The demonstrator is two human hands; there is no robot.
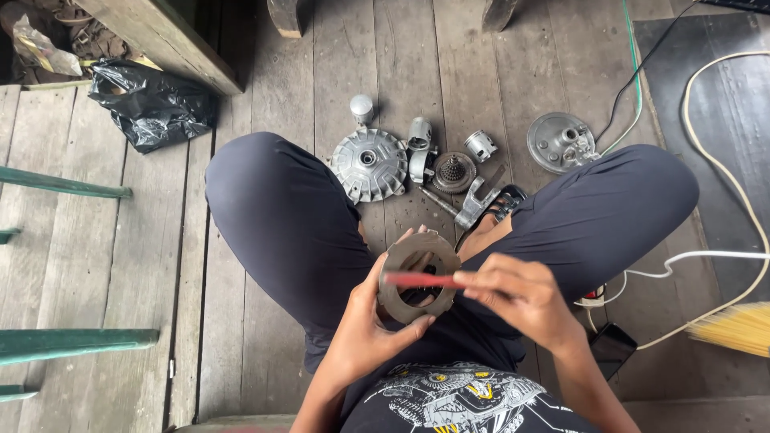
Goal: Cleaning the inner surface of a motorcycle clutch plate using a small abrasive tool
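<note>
A black plastic bag (152, 104) lay on the plank floor (241, 353) at the far left. In front of the seated person's crossed legs sat a finned metal hub (369, 164), a small piston (480, 146) and a round cover plate (561, 142). The left hand (365, 325) came up from below, palm turned inward, its grip clamped on a notched metal ring (417, 277) held over the lap, thumb on the near face and fingers curled behind the rim. The ring looked stiff, fairly heavy for its size and possibly greasy, best taken by its outer edge as it was. The right hand (521, 297) reached across from the right, its grip pinching a thin red tool (421, 280) laid flat across the ring's face.
</note>
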